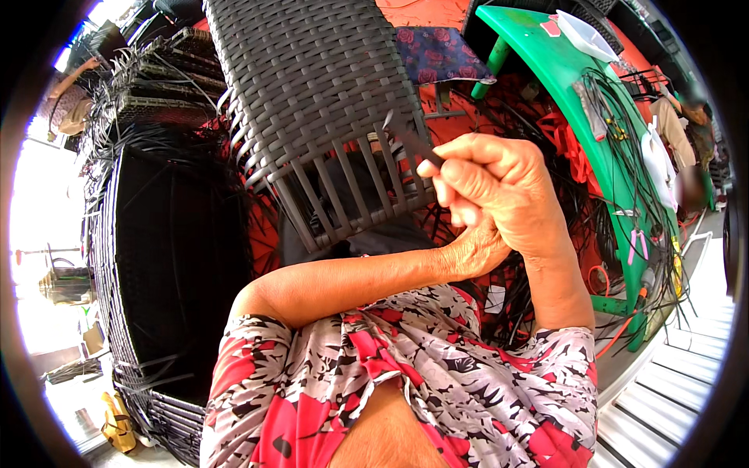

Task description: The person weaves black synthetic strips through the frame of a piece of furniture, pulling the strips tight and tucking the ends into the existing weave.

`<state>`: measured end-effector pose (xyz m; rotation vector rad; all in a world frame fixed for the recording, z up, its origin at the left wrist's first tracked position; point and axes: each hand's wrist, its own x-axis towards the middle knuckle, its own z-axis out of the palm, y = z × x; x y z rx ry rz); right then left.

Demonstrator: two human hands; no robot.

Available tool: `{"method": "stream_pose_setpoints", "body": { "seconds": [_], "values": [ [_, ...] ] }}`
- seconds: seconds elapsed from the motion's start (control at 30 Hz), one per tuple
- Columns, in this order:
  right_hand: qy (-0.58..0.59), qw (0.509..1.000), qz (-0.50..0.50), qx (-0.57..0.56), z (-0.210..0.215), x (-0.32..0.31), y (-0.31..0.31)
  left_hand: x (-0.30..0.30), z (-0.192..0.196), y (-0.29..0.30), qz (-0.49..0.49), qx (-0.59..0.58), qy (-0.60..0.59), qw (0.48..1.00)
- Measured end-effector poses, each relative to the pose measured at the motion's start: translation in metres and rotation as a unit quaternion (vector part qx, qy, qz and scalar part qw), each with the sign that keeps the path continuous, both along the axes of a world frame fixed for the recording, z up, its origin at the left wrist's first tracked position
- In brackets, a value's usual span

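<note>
Red, white and black leaf-print blouse fabric (460,366) fills the space nearest the camera, below the dark grey woven wicker frame (312,86), which stands at the upper middle, in front of the person. Between blouse and frame, the 2 bare hands meet near the frame's lower right corner. The right hand (503,183) is closed, pinching a dark flat narrow strip-like piece (413,142) between thumb and fingers; its paler tip overlaps the frame's right edge in this view, though whether it touches cannot be told. The left hand (477,248) lies against the right wrist, its fingers hidden, so I cannot tell whether they hold anything.

Judging by the weave, most of the frame's visible broad face is covered in close basketwork. Its near end shows a row of bare grey flat bars (353,178) with open gaps; that part looks unwoven, though it may be meant to stay open.

Right of the frame is a green plastic surface (530,39) with long thin black strands (620,140) strewn across it. Left of the frame stands a large black rectangular panel (175,257).
</note>
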<state>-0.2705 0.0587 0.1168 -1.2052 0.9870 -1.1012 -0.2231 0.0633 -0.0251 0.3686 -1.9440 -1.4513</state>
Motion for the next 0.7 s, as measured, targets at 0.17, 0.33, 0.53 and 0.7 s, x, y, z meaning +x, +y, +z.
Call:
{"method": "stream_pose_setpoints", "body": {
  "seconds": [0.17, 0.33, 0.53, 0.7],
  "values": [
    [0.259, 0.915, -0.238, -0.2, -0.003, -0.028, -0.004, 0.06, 0.07, -0.021, 0.146, -0.231, -0.032, 0.961],
    [0.429, 0.844, -0.18, -0.266, -0.027, -0.027, -0.01, 0.118, 0.087, -0.056, 0.378, -0.453, -0.191, 0.785],
    [0.51, 0.798, -0.151, -0.284, -0.033, -0.02, -0.021, 0.115, 0.077, -0.065, 0.385, -0.457, -0.265, 0.757],
    [0.544, 0.796, -0.11, -0.241, -0.031, -0.013, -0.024, 0.113, 0.078, -0.067, 0.381, -0.449, -0.29, 0.754]
  ]
}}
